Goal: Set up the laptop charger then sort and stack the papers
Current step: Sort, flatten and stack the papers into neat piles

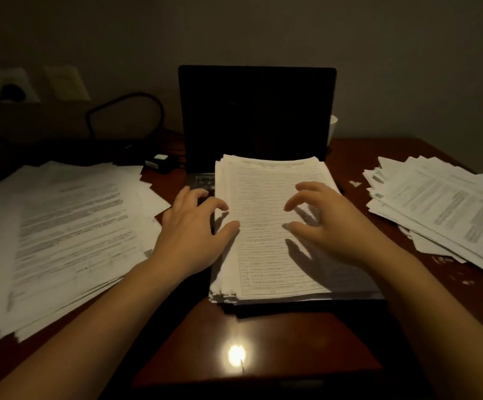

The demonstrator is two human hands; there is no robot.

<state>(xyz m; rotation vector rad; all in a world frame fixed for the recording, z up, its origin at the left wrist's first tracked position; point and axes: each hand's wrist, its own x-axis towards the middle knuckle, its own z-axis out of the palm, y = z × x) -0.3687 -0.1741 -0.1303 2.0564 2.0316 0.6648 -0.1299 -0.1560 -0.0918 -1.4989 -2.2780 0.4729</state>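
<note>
Dim room, plain wall [407, 53] behind. Dark red-brown wooden surface [263, 336], lamp glare [237, 355] at 6 o'clock.

Laptop [257, 111] at 12, lid up, screen black. Stack [266, 255] of printed forms lies on its deck, dead centre, and covers most of the keyboard [202, 180]; only a few keys show at the stack's left edge. Sheet edges are slightly staggered.

Left pile [61, 226] at 9, loosely fanned. Right pile [448, 209] at 3, also fanned, with paper scraps [355, 183] just beside it.

Brick [161, 161] at 11, just left of the laptop. Cable [125, 102] loops up behind it toward the outlet [12, 88] at 10; too dark to tell if it's plugged in. White cup [333, 125] peeks out behind the lid's right edge.

Left hand [194, 223]: at the stack's left edge, fingers loosely bent over the keys, thumb touching the edge of the top sheets. No clear grip.

Right hand [329, 223]: over the top sheet, fingers spread and curled claw-like, holding nothing. It casts a shadow on the sheet; can't tell if the fingertips touch the paper.
</note>
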